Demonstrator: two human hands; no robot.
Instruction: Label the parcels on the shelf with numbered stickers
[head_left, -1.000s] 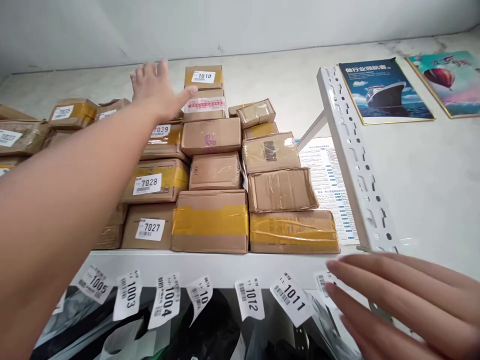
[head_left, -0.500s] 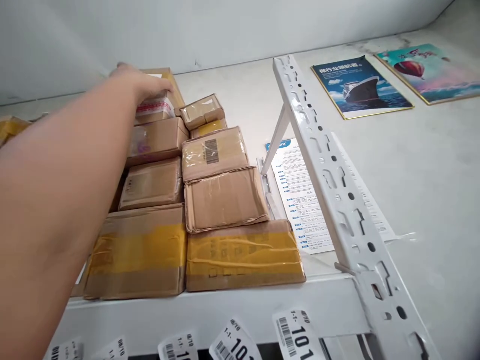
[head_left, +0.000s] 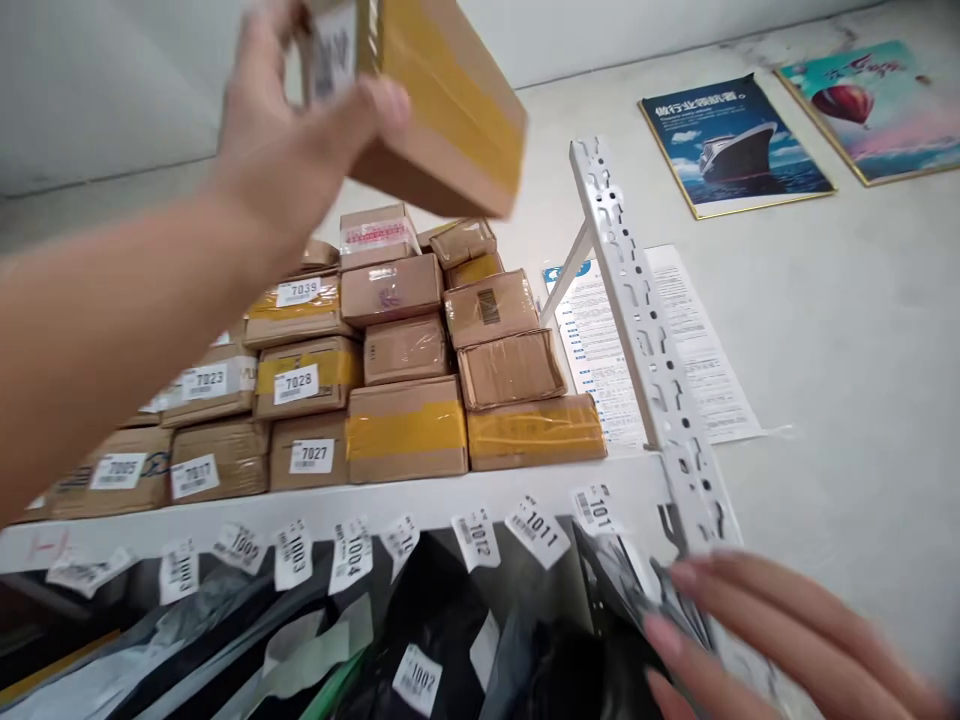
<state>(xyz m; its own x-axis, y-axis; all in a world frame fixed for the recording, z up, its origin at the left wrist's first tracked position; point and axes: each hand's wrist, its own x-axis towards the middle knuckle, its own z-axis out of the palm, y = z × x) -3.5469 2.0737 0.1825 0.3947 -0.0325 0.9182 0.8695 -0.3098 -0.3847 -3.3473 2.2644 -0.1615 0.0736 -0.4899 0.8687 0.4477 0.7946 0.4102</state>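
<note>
My left hand (head_left: pixel 300 130) grips a cardboard box (head_left: pixel 450 100) with a wide band of yellow tape and a white label on one end. The box is held in the air above the stacked parcels, tilted, its far end pointing right. At the lower right, my right hand (head_left: pixel 780 630) is blurred, fingers stretched out and apart, close to the white shelf post (head_left: pixel 630 280). Nothing shows in it. Beneath the held box, cardboard parcels (head_left: pixel 405 430) are stacked in rows on the upper shelf, several with white number labels such as 7027.
Numbered tags (head_left: pixel 474 540) hang along the white shelf edge (head_left: pixel 315 500). Below it, dark and grey plastic bags (head_left: pixel 420 620) fill the lower level. Behind the post, printed sheets (head_left: pixel 697 350) and a ship poster (head_left: pixel 739 150) are on the wall, with a balloon poster (head_left: pixel 870 110) farther right.
My left hand has lifted a box off the top of the stack and brought it up and nearer. My right hand has come into view. The view has shifted back, showing more shelf.
</note>
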